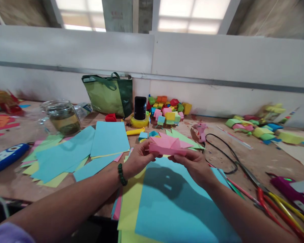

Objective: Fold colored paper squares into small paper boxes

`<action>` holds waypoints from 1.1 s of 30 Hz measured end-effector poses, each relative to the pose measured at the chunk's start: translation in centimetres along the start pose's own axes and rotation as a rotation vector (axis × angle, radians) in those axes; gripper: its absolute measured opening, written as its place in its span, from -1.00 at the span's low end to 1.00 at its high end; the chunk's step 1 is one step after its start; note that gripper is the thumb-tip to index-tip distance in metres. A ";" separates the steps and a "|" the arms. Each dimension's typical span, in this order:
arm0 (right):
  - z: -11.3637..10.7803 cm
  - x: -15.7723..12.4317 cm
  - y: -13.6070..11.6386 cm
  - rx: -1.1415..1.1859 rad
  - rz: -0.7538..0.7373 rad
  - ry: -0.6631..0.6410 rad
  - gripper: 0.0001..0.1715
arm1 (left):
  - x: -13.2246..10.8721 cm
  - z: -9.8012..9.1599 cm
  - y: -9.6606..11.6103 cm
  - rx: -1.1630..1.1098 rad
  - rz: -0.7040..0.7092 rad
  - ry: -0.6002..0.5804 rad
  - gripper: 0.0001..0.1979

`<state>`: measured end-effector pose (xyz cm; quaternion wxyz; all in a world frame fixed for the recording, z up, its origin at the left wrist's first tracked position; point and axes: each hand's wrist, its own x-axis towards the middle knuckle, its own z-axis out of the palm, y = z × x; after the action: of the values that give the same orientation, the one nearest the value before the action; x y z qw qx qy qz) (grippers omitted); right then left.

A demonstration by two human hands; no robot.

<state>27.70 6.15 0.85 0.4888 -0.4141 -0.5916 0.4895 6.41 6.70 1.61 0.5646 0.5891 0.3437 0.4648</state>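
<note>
Between my two hands, above the desk, is a folded pink paper (167, 143) with pointed flaps standing up behind a flat front band. My left hand (140, 159) pinches its left end between thumb and fingers; a dark green bead bracelet circles that wrist. At the right end, my right hand (196, 165) grips the band the same way. Under both hands lies a large blue sheet (182, 206) on top of yellow sheets (130, 199), with the hands' shadow across it. Small blue folded paper boxes (143, 136) sit just beyond my left hand.
Blue sheets (110, 138) spread at left, near a glass mug (62, 116). Behind stand a green bag (108, 94), a phone (140, 108) on a yellow stand and a pile of coloured paper cubes (169, 113). Scissors (260, 189) and a purple glue gun (291, 192) lie at right.
</note>
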 end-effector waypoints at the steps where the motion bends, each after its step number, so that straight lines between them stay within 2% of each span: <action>1: 0.1 0.0 -0.1 0.001 0.007 0.006 -0.76 | 0.0 0.0 0.1 0.000 -0.008 -0.008 -0.65; 4: 0.3 -0.1 -0.4 -0.048 -0.028 0.062 -0.79 | -0.1 0.3 0.2 -0.065 -0.035 0.031 -0.63; 6: 0.6 -0.1 -0.8 -0.100 -0.069 0.092 -0.78 | -0.1 0.4 0.1 -0.148 -0.020 0.061 -0.51; 8: 0.8 -0.1 -1.0 -0.123 -0.095 0.108 -0.77 | -0.1 0.4 0.1 -0.181 0.006 0.015 -0.41; 9: 0.9 -0.2 -1.2 -0.119 -0.101 0.112 -0.76 | -0.1 0.4 0.0 -0.164 0.018 -0.024 -0.44; 11: 1.0 -0.3 -1.3 -0.079 -0.104 0.111 -0.74 | -0.1 0.3 0.0 -0.076 0.031 -0.072 -0.64; 13: 0.8 -0.5 -1.4 -0.015 -0.086 0.077 -0.74 | 0.0 0.1 0.0 0.017 0.048 -0.054 -0.79; 16: 0.4 -0.6 -1.4 0.040 -0.003 -0.026 -0.42 | 0.0 -0.1 0.1 0.080 0.084 -0.010 -0.83; 17: 0.2 -0.5 -1.4 0.037 0.021 -0.054 -0.39 | 0.0 -0.1 0.1 0.090 0.092 -0.011 -0.84; 20: -0.1 -0.3 -1.0 -0.014 0.040 -0.062 -0.70 | -0.1 0.0 0.3 0.098 0.060 -0.009 -0.83; 22: -0.2 -0.1 -0.6 -0.023 0.053 -0.018 -0.79 | -0.1 0.1 0.3 0.073 -0.013 -0.001 -0.79; 28: 0.4 0.1 0.2 0.060 0.110 0.154 -0.71 | 0.0 0.5 -0.2 -0.059 -0.154 0.053 -0.71; 33: 0.8 0.1 0.4 0.032 0.110 0.193 -0.68 | 0.2 0.7 -0.7 -0.112 -0.179 0.087 -0.77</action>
<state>26.95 6.20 0.44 0.5224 -0.4831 -0.5104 0.4829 7.22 6.73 0.98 0.6204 0.5027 0.3927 0.4563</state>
